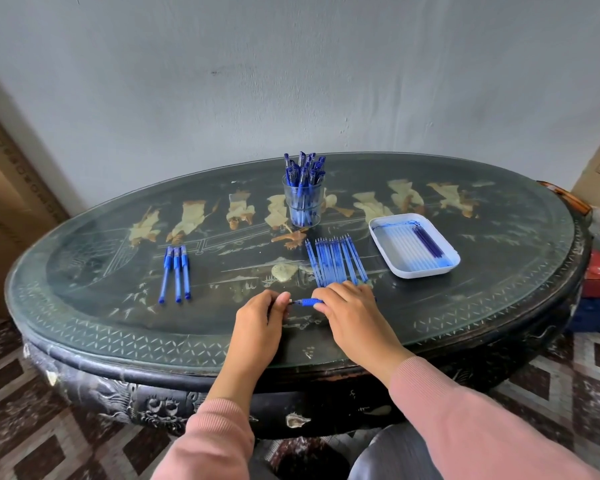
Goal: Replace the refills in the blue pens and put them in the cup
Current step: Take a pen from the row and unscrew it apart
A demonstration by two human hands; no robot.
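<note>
Blue pen (308, 302), head view: held level between both hands, low over the table (118, 323). Left hand (261, 315) pinches the tip end. Right hand (349, 315) has its fingers curled over the barrel. Just beyond the right hand lies a row of refills (336, 263). Farther beyond the grip stands the cup (303, 206), holding pens. Beyond and to the right is a white tray (426, 273). Well apart to the left lie three pens (177, 271).

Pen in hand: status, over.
Left grip pinches pen at tip end, right grip holds barrel. Three pens wait. Refills lie between grips and cup.
</note>
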